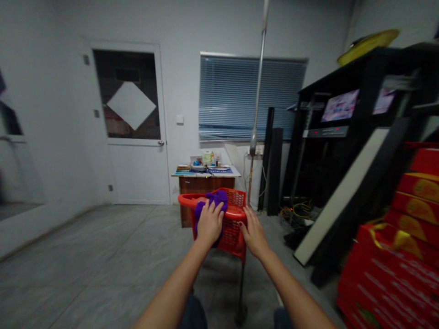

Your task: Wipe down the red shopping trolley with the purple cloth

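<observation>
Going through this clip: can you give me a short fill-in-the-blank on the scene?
The left hand lies on a ____ cloth.
The right hand rests against a ____ plastic basket.
Slatted blinds cover the ____ in the far wall.

Missing words: purple; red; window.

A storeroom, by the look of it: stacked red cartons (387, 260), a black rack (370, 73), cables (298, 210) on the grey floor (103, 256) (bare white walls (192, 27), too).
</observation>
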A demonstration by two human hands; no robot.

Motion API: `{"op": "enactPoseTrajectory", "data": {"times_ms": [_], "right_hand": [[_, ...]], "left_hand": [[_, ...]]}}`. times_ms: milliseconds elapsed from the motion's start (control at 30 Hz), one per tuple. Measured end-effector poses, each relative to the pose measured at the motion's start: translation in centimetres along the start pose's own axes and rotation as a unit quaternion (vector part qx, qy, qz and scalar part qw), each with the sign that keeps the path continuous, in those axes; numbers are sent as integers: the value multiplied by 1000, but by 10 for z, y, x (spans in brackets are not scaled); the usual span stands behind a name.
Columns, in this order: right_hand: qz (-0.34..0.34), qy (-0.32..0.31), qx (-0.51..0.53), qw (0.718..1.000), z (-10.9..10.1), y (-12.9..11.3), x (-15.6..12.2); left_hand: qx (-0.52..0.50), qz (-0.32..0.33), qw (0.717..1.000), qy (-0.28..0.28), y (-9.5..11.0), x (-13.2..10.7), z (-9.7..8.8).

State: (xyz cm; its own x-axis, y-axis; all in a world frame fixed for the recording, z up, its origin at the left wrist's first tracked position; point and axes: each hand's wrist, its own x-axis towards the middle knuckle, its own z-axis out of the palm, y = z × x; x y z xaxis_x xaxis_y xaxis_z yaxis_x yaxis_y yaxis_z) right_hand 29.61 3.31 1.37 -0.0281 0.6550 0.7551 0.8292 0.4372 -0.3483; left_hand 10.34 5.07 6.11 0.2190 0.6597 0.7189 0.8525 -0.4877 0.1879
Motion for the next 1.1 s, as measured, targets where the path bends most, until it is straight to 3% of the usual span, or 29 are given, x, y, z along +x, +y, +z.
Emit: {"op": "enactPoseTrajectory", "data": {"times_ms": [100,167,300,433,533,633,700,800,933,1000,1100], "right_hand": [[5,3,-2,1000,0,-4,-1],[5,-10,-8,1000,-5,-4,-2],[-1,-36,-18,999,-14,-2,-4],[-11,-13,-2,1000,-9,-6,-7],[-4,24,0,1000,4,-18,-10],[3,48,-15,999,15,-32,-15],[2,50,-24,998,19,-40,-18],[-17,34,-24,999,18,-45,-24],[-63,-4,-5,998,17,-47,-33],[-79,-19,4,997,19,-51,-35],[-91,-32,13,995,25,-60,-34]], "left_hand": [[-12,30,999,-7,34,-5,7],[-11,36,999,-10,37,-6,7],[3,46,999,-19,-3,-2,-3],[14,-13,1000,-18,-40,3,-12],[16,-23,1000,-12,-31,0,-11],[-2,26,1000,-14,-8,-10,-8],[-12,51,998,-25,-3,-14,-8],[-14,34,999,-31,-21,-15,-14],[-24,-24,999,2,-53,-14,-18],[-24,-36,999,23,-52,-17,-17],[-15,-21,999,41,-32,-28,-16]]}}
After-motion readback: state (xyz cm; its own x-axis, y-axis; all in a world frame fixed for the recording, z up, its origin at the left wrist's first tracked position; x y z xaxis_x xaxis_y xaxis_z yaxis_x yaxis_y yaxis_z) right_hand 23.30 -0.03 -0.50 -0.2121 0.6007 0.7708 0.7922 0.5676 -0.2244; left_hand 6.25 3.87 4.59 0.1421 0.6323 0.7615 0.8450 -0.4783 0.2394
